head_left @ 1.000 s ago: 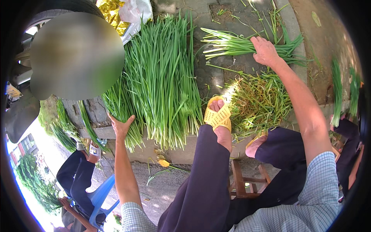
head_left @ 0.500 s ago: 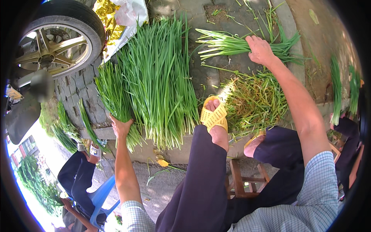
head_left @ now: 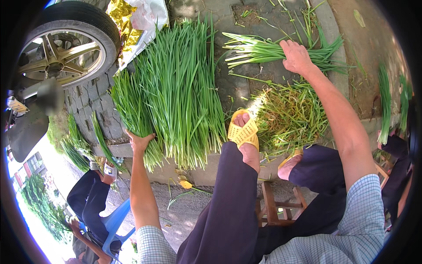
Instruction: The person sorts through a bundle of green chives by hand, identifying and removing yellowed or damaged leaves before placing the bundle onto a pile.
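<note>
My left hand (head_left: 140, 143) spans a bunch of garlic chives (head_left: 132, 105) near its cut ends, thumb on one side and fingers on the other. That bunch lies against the left side of a broad pile of garlic chives (head_left: 182, 92), leaves pointing away from me. Farther off to the right, my right hand (head_left: 296, 56) is closed over a smaller bunch of garlic chives (head_left: 252, 48), lying crosswise on the paving with its pale stems to the left. The fingertips of my right hand are partly hidden by the stems.
A heap of yellowed trimmings (head_left: 292, 116) lies beside my yellow slipper (head_left: 243, 130). A vehicle wheel (head_left: 66, 57) stands at the far left, by a white and gold plastic sheet (head_left: 143, 26). Another person sits on a blue chair (head_left: 116, 220) at left. A wooden stool (head_left: 272, 207) is below me.
My left hand and the bunch under it have shifted slightly right, closer against the broad pile. My right hand and its bunch have barely moved.
</note>
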`<state>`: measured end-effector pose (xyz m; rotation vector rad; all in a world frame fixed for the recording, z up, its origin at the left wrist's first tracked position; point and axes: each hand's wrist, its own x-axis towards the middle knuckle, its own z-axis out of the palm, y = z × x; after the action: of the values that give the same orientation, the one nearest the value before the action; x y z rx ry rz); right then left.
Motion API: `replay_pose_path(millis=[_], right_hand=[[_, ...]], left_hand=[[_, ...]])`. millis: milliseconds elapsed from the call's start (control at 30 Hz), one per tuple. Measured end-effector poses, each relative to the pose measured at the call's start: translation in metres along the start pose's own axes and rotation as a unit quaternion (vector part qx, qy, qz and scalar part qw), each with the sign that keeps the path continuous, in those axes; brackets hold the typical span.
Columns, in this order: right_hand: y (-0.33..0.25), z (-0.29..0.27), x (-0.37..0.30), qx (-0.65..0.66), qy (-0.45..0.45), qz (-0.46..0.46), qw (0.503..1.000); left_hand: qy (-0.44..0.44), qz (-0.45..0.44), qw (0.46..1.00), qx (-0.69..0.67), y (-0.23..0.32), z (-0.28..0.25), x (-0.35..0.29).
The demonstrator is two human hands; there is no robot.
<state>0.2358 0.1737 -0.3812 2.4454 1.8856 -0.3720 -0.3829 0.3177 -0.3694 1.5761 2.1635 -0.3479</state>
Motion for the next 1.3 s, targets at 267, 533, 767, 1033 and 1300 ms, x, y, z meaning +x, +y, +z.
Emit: replay_pose_path(millis=[267, 533, 767, 1033, 1300], right_hand=[[-0.003, 0.000, -0.003, -0.006, -0.007, 0.006, 1.000], [0.002, -0.001, -0.001, -0.038, 0.010, -0.045, 0.998], [0.003, -0.030, -0.009, -0.016, -0.032, -0.066, 0.997], [0.008, -0.094, -0.027, -0.049, -0.034, -0.091, 0.994], [0.036, -0.138, -0.075, -0.050, 0.058, -0.092, 0.993]], left_hand=[[0.035, 0.011, 0.999, -0.001, 0.001, 0.001, 0.001], [0.085, -0.012, 0.993, 0.077, 0.029, -0.010, -0.010], [0.085, 0.021, 0.996, 0.013, -0.005, -0.039, -0.009], [0.103, 0.090, 0.974, -0.180, -0.057, -0.104, -0.033], [0.104, 0.205, 0.936, -0.266, -0.033, -0.158, -0.082]])
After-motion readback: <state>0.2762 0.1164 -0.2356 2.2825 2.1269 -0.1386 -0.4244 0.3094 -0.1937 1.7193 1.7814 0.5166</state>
